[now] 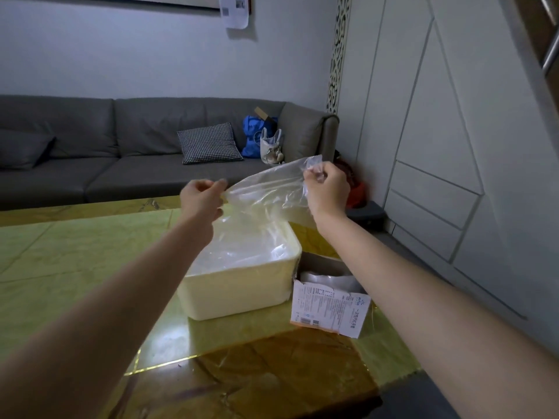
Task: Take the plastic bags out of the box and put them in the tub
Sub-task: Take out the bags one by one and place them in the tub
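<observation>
A clear plastic bag (266,195) is stretched in the air above the far side of the cream tub (239,297). My left hand (201,199) pinches the bag's left edge. My right hand (328,189) grips its right corner, held a little higher. The bag's lower part hangs down into the tub, where clear plastic lies. To the right of the tub stands the opened cardboard box (329,309) with a torn printed flap; more folded plastic shows inside it.
The tub and box sit on a glossy yellow-green table (75,267) with a brown patch near me. Behind the table runs a grey sofa (121,152) with a checked cushion and bags. White panelled cabinets (438,146) stand at the right.
</observation>
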